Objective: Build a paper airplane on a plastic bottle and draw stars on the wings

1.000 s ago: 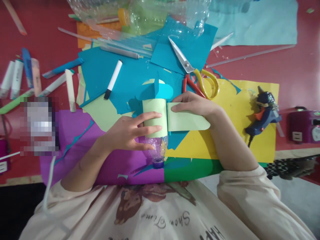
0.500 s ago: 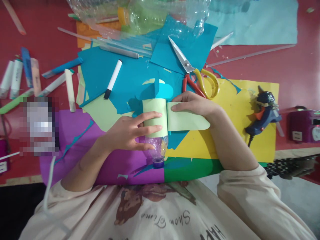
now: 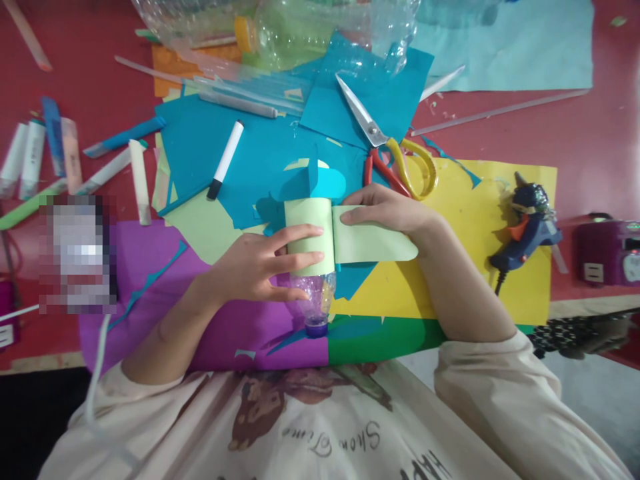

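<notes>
A small clear plastic bottle (image 3: 320, 293) lies with its purple cap (image 3: 317, 329) toward me. Pale green paper (image 3: 306, 217) wraps its body, and blue paper fins (image 3: 325, 181) stick out at the far end. My left hand (image 3: 260, 263) is closed round the bottle from the left, fingers laid across the wrap and the clear neck. On the right side, a pale green paper wing (image 3: 373, 237) with a rounded tip meets the wrap. My right hand (image 3: 385, 207) pinches this wing near the joint, thumb on top and the other fingers mostly hidden.
Yellow-and-red scissors (image 3: 385, 143) lie open beyond my right hand. A glue gun (image 3: 527, 230) rests on yellow paper at the right. Several markers (image 3: 34, 157) are at the left, near a blurred phone (image 3: 80, 250). Large clear bottles (image 3: 300, 33) lie at the back.
Almost nothing differs. Both hands keep the same hold on the bottle and the paper wing; the view shifts very slightly.
</notes>
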A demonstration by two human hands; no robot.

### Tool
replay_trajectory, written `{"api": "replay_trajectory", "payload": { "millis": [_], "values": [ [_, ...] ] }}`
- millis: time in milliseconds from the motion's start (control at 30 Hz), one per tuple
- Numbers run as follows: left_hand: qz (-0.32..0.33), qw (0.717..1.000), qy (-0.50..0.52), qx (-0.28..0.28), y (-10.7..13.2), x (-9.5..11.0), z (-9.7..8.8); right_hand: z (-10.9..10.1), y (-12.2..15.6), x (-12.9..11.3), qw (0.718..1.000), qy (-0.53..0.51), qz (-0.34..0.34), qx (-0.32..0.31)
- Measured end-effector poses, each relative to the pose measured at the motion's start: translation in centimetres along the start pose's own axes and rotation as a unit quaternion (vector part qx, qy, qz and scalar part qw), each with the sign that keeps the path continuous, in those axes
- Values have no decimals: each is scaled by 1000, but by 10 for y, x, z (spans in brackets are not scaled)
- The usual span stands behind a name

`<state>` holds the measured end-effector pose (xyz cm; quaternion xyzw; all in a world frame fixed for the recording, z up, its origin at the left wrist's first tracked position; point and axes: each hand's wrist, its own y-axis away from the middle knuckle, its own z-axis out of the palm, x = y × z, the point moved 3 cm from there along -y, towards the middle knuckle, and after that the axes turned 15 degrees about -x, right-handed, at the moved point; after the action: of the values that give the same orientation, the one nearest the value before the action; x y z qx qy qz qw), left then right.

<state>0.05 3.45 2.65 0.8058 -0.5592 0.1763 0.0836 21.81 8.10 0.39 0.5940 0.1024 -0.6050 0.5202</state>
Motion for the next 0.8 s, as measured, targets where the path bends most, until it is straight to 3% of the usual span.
{"api": "replay_trajectory", "payload": {
  "millis": [467,800],
  "values": [
    [1,1000,-2,-2,0,0,0,2,0,-2,1000,26,-9,3],
    [7,1000,-5,8,-1,1,-1,1,0,-2,989,138,-20,48]
  ]
}}
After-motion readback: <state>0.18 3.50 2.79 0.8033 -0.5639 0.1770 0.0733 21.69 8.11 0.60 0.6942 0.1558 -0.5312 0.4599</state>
